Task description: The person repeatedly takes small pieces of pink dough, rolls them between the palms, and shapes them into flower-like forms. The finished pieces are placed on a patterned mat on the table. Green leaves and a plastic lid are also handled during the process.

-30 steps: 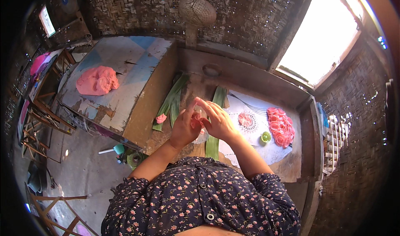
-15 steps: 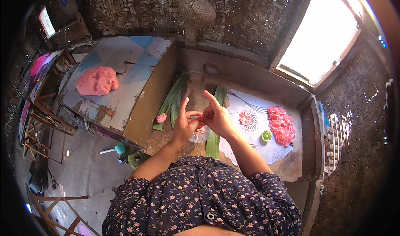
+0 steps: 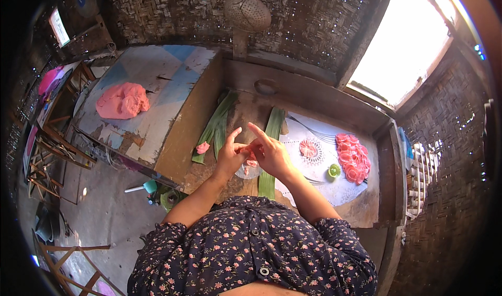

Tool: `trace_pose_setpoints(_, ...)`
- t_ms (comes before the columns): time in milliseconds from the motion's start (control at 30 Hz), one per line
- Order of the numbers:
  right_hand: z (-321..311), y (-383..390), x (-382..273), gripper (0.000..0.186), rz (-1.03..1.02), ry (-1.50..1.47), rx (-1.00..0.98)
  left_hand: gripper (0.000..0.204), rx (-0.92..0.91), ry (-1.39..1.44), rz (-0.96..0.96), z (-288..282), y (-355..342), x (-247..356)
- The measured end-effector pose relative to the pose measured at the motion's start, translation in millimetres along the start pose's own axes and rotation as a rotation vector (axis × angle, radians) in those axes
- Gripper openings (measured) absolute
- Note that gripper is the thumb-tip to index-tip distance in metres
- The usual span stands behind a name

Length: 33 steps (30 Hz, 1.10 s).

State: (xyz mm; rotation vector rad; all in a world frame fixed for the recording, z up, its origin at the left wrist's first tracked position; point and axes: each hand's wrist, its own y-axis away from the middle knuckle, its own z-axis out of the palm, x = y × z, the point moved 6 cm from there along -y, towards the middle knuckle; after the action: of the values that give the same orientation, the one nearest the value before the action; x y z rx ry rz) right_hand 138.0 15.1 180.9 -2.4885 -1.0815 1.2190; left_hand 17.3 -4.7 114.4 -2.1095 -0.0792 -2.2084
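Note:
My left hand (image 3: pixel 228 157) and my right hand (image 3: pixel 273 156) meet over the low wooden table. Their fingertips pinch a small piece of pink dough (image 3: pixel 255 153), mostly hidden by the fingers; both index fingers point up. Under them lies a clear round sheet (image 3: pixel 246 172) with pink scraps on it. Left of my left hand, a small pink dough lump (image 3: pixel 202 147) rests by a long green leaf (image 3: pixel 213 126). Another green leaf strip (image 3: pixel 267 179) runs beneath my right wrist.
On the right, a white patterned sheet (image 3: pixel 298 131) carries a pink ruffled disc (image 3: pixel 308 148), a small green cup-like thing (image 3: pixel 333 170) and a pile of pink frilly discs (image 3: pixel 353 158). A big pink dough mass (image 3: pixel 122 101) sits on the raised box (image 3: pixel 172 68) at left.
Both hands have dipped slightly, and the right index finger has tilted further left. The fingertips still pinch together around the pink dough.

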Motion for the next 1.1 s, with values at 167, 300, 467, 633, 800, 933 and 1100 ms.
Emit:
trace_pose_setpoints(167,4,3,6,0.064,0.091,-0.101,-0.035,0.066,-0.01,-0.105,-0.015,-2,0,-1)
trace_pose_setpoints(300,9,4,6,0.059,0.064,-0.08,-0.065,0.063,-0.04,-0.289,0.04,-2,-1,0)
trace_pose_setpoints(467,11,4,21,0.057,0.238,-0.239,-0.062,0.061,-0.044,0.253,-0.206,1,0,-14)
trace_pose_setpoints(633,4,5,16,0.059,0.129,-0.205,0.021,0.063,-0.055,0.212,-0.196,0,0,-11)
trace_pose_setpoints(800,10,7,14,0.06,0.13,-0.105,-0.088,0.063,-0.128,0.077,-0.216,1,-2,-14)
trace_pose_setpoints(933,10,8,19,0.06,0.222,-0.1,-0.113,0.063,-0.168,0.151,-0.216,3,-4,-18)
trace_pose_setpoints(1100,9,7,6,0.056,0.007,-0.099,-0.059,0.065,-0.175,0.008,-0.198,0,-6,-18)
